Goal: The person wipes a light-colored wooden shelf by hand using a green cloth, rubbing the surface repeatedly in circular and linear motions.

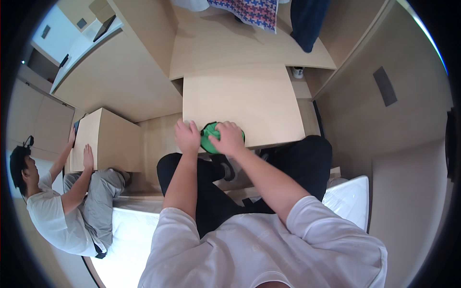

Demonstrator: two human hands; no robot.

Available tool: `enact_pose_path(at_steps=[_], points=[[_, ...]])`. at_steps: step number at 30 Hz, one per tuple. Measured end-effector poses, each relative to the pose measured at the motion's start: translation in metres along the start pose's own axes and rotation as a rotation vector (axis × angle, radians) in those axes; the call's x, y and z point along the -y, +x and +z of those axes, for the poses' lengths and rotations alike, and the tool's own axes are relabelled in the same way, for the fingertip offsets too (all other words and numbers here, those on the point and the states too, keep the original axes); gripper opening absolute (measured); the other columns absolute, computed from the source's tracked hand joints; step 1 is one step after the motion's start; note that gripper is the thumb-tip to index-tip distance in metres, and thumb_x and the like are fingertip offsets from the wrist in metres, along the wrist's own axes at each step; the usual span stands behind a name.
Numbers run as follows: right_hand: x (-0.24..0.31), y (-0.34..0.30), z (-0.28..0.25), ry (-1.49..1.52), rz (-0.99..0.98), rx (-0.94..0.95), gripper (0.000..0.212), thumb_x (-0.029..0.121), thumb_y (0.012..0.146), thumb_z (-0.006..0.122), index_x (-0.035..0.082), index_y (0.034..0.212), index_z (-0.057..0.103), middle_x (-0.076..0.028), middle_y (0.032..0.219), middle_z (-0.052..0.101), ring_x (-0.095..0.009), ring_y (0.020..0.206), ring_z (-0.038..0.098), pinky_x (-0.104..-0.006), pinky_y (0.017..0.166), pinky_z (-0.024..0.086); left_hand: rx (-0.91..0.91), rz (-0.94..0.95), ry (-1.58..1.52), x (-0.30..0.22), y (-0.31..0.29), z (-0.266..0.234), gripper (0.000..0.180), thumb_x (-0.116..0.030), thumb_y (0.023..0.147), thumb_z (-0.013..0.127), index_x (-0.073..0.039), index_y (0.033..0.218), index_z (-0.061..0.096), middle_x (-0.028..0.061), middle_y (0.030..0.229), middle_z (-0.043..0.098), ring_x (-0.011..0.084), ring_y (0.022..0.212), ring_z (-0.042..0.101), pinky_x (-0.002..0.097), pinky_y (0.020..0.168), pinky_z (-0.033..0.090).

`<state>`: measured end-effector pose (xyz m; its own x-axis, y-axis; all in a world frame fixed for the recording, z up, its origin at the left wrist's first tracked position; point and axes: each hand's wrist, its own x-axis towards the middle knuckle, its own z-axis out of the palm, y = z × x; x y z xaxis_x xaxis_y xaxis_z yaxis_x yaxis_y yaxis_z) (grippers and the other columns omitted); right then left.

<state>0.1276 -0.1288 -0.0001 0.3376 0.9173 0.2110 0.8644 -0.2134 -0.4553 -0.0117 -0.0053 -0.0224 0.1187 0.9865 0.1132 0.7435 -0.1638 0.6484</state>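
Note:
A round green fabric piece with a dark edging point(208, 144) lies at the near edge of the pale wooden table point(235, 98). My right hand point(228, 138) is on top of it, thumb and fingers bent around a fold of the cloth and covering much of its right side. Just left of it, my left hand point(188, 137) rests at the table's edge with its fingers apart, close against the green piece's dark rim. Whether the green piece is a pouch or a cap, I cannot make out.
To my left, another person point(62, 201) sits with both hands at a wooden box-like table point(117, 141). Patterned cloth point(249, 12) and dark blue fabric point(307, 24) hang over the far wooden platform point(206, 50). A small white container point(297, 72) stands in the nook beside the table.

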Motion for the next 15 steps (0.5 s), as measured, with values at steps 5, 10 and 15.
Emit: enact_pose_path(at_steps=[5, 10, 15], points=[[-0.104, -0.03, -0.031, 0.243, 0.072, -0.192, 0.051, 0.022, 0.091, 0.073, 0.004, 0.137, 0.059, -0.024, 0.136, 0.065, -0.046, 0.129, 0.058, -0.0542, 0.108, 0.05, 0.046, 0.601, 0.205, -0.058, -0.099, 0.005, 0.068, -0.037, 0.099, 0.066, -0.017, 0.162, 0.049, 0.0272, 0.172, 0.029, 0.053, 0.159, 0.023, 0.0765, 0.122, 0.021], [-0.167, -0.026, -0.074, -0.283, 0.45, -0.069, 0.068, 0.037, 0.097, 0.063, 0.01, 0.157, 0.05, -0.024, 0.171, 0.034, -0.045, 0.159, 0.028, -0.0672, 0.124, 0.027, 0.237, 0.546, 0.373, -0.081, -0.121, 0.032, 0.063, -0.046, 0.102, 0.063, -0.03, 0.161, 0.051, 0.0247, 0.175, 0.026, 0.0607, 0.159, 0.015, 0.0883, 0.115, 0.015], [-0.184, -0.013, -0.08, -0.269, 0.593, -0.035, 0.079, 0.05, 0.101, 0.054, 0.012, 0.169, 0.037, -0.026, 0.178, 0.019, -0.047, 0.166, 0.011, -0.0656, 0.131, 0.011, 0.227, 0.513, 0.445, -0.091, -0.078, 0.053, 0.07, -0.056, 0.101, 0.06, -0.031, 0.165, 0.044, 0.0239, 0.174, 0.03, 0.0629, 0.158, 0.014, 0.0906, 0.113, 0.015]])
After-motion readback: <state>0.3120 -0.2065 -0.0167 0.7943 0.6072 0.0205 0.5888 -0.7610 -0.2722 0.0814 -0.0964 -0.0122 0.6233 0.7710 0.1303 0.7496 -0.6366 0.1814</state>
